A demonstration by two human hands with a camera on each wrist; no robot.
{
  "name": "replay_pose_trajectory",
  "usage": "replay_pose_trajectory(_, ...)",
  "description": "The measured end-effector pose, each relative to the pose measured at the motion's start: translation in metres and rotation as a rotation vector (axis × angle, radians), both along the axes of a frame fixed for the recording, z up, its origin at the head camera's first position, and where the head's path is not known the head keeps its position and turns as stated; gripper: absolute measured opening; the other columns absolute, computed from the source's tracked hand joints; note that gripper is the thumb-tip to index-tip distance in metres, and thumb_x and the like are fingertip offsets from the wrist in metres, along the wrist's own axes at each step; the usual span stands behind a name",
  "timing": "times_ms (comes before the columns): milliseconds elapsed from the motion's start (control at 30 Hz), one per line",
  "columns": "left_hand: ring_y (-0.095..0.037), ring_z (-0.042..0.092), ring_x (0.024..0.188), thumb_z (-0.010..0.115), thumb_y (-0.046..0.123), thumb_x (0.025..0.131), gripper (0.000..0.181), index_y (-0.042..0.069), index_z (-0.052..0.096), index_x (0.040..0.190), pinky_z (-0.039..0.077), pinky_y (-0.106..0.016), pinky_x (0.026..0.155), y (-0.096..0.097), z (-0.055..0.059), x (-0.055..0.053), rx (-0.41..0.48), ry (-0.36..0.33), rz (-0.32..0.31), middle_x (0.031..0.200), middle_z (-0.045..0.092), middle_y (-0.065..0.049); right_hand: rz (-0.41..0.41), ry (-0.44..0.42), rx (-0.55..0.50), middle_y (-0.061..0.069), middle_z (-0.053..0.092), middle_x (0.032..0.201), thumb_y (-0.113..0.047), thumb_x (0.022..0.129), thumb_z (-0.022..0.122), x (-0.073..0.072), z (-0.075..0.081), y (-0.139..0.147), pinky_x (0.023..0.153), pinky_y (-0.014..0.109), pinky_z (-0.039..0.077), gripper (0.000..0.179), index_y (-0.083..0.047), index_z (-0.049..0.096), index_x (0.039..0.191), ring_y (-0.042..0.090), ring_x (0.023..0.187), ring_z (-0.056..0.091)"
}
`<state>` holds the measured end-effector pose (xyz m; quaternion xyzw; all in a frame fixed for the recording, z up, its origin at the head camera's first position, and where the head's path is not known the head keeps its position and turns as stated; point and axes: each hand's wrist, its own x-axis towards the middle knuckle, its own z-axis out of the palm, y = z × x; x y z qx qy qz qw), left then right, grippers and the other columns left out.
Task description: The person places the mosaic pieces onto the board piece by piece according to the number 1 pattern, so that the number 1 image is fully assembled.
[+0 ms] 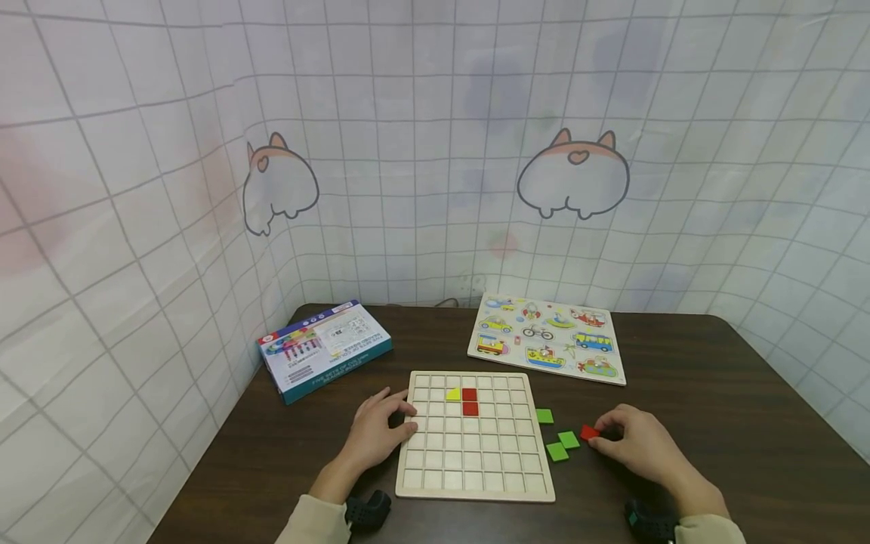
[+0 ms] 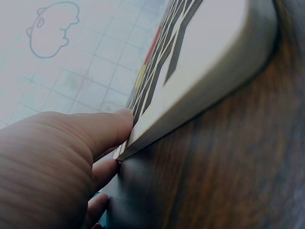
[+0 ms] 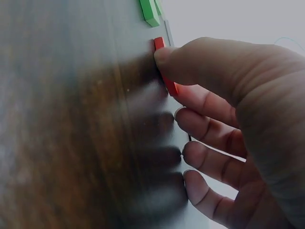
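Note:
A pale wooden grid board lies flat on the table; a yellow tile and two red tiles sit in its upper squares. My left hand rests at the board's left edge, with the thumb on the rim and other fingertips against its side. To the right of the board, my right hand pinches a red square tile between thumb and forefinger, low at the tabletop. Its other fingers are loosely bent, their tips close to the table. Green tiles lie between the board and this hand.
Behind the board on the right is a picture puzzle board with vehicles on it. A flat box with a teal side stands at the back left. The dark wooden table meets a grid-patterned cloth at the back.

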<state>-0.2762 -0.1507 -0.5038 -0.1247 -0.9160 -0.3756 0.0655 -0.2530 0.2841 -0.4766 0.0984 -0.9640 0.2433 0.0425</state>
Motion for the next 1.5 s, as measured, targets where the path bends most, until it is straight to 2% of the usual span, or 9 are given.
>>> replay_pose_trajectory(233,-0.037,0.031,0.142,0.073,0.024,0.088,0.010,0.023,0.070,0.098,0.018,-0.067,0.110,0.002,-0.001,0.000,-0.005,0.003,-0.003,0.143,0.052,-0.008,-0.050,0.037,-0.003,-0.001,0.067,0.097,-0.032,0.081,0.079,-0.001,-0.004,0.000,0.075,0.044,0.052,0.020,-0.017,0.072,0.092,0.017,0.084,0.059)
replay_pose_trajectory(467,-0.036,0.031,0.142,0.073,0.025,0.088,0.009,0.024,0.070,0.097,0.019,-0.067,0.110,0.003,-0.001,-0.001,-0.008,-0.011,0.002,0.144,0.052,-0.007,-0.079,0.185,-0.014,-0.002,0.068,0.095,-0.029,0.081,0.079,-0.003,-0.006,-0.010,0.070,0.039,0.049,0.017,-0.017,0.072,0.091,0.015,0.077,0.057)
replay_pose_trajectory(667,-0.036,0.031,0.142,0.073,0.025,0.088,0.009,0.024,0.070,0.097,0.018,-0.067,0.110,0.003,-0.001,-0.003,-0.012,-0.009,0.002,0.144,0.052,-0.007,-0.030,0.249,-0.131,-0.005,0.068,0.092,-0.028,0.082,0.080,0.000,-0.003,-0.029,0.064,0.030,0.048,0.017,-0.018,0.071,0.093,0.010,0.073,0.056)
replay_pose_trajectory(833,-0.037,0.031,0.142,0.073,0.025,0.088,0.010,0.024,0.070,0.097,0.017,-0.067,0.110,0.002,-0.002,-0.002,-0.007,-0.017,-0.007,0.144,0.052,-0.008,0.005,0.237,-0.195,-0.011,0.064,0.086,-0.029,0.082,0.080,0.003,-0.006,-0.045,0.059,0.023,0.044,0.017,-0.022,0.071,0.094,0.006,0.067,0.051)
replay_pose_trajectory(1033,-0.037,0.031,0.142,0.073,0.026,0.088,0.011,0.025,0.070,0.098,0.017,-0.067,0.110,0.001,-0.002,-0.002,-0.004,-0.018,-0.010,0.143,0.053,-0.008,0.061,0.211,-0.245,-0.013,0.061,0.084,-0.027,0.081,0.081,0.005,-0.005,-0.064,0.057,0.023,0.042,0.017,-0.022,0.071,0.093,0.007,0.065,0.048)
replay_pose_trajectory(1200,-0.036,0.031,0.142,0.073,0.025,0.088,0.011,0.024,0.070,0.099,0.016,-0.066,0.111,0.000,0.000,-0.001,0.001,-0.014,-0.005,0.143,0.053,-0.007,0.106,0.173,-0.270,-0.014,0.065,0.092,-0.026,0.081,0.081,0.005,-0.004,-0.079,0.070,0.027,0.052,0.016,-0.024,0.072,0.094,0.009,0.078,0.058)
replay_pose_trajectory(1300,-0.036,0.031,0.142,0.074,0.024,0.088,0.012,0.024,0.070,0.099,0.015,-0.066,0.111,-0.001,0.001,0.000,0.004,-0.011,0.000,0.143,0.053,-0.008,0.131,0.155,-0.275,-0.014,0.065,0.094,-0.025,0.081,0.081,0.006,-0.003,-0.088,0.074,0.030,0.053,0.015,-0.024,0.072,0.093,0.011,0.082,0.059)
replay_pose_trajectory(1500,-0.036,0.031,0.142,0.074,0.024,0.087,0.012,0.023,0.070,0.098,0.015,-0.066,0.111,0.000,0.001,0.000,0.009,-0.013,0.002,0.143,0.053,-0.008,0.189,0.131,-0.272,-0.011,0.063,0.088,-0.026,0.082,0.080,0.009,0.001,-0.102,0.065,0.023,0.045,0.014,-0.025,0.071,0.092,0.014,0.076,0.054)
